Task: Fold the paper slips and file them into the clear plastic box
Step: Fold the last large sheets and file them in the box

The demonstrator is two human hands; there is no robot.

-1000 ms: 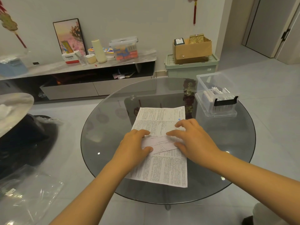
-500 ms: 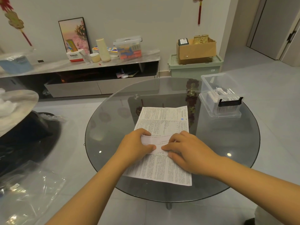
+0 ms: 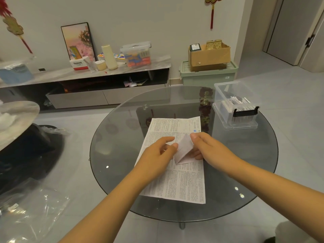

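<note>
A small pale paper slip [image 3: 183, 149], folded over, stands lifted above a large printed sheet [image 3: 177, 181] that lies flat on the round glass table [image 3: 122, 155]. My left hand [image 3: 157, 155] pinches the slip's left edge. My right hand [image 3: 208, 149] pinches its upper right side, thumb on top and fingers beneath. The clear plastic box [image 3: 235, 104] with a black clip on its front stands open at the table's far right, several folded slips upright inside it.
A green bin [image 3: 208, 74] carrying a cardboard box stands behind the table. A low cabinet [image 3: 87, 85] with jars and a lidded container runs along the wall. Plastic wrap [image 3: 26, 213] and a dark stool lie at the left on the tiled floor.
Both hands were pressing the slip flat on the sheet; now they have raised it, its right part folded over and held up between the fingers.
</note>
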